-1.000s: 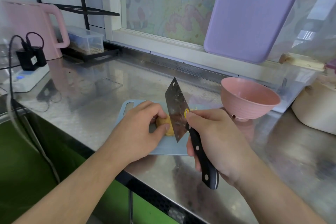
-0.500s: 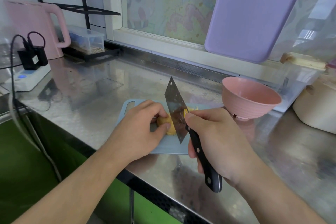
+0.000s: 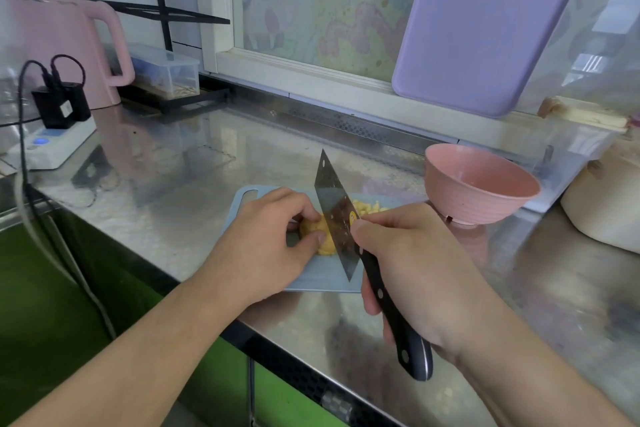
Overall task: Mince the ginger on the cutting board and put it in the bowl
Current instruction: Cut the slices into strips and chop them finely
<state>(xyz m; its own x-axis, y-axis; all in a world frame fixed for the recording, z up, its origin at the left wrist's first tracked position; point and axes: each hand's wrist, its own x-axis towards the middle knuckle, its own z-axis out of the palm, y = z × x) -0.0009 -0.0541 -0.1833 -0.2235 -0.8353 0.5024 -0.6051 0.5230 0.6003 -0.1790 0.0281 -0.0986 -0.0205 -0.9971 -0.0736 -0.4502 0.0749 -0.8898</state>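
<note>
The left hand (image 3: pixel 266 239) is pinching the ginger (image 3: pixel 320 238) with curled fingers on the blue cutting board (image 3: pixel 311 279). Just beside it, the right hand (image 3: pixel 415 267) is gripping the knife (image 3: pixel 337 215), whose blade is touching the ginger's right side. Behind the blade, cut pieces (image 3: pixel 369 209) are lying. The pink bowl (image 3: pixel 479 184) is standing near the board's right end.

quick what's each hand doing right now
Left hand: fingers curled on the ginger, pinning it to the cutting board.
Right hand: grip closed round the knife handle, blade against the ginger.
</note>
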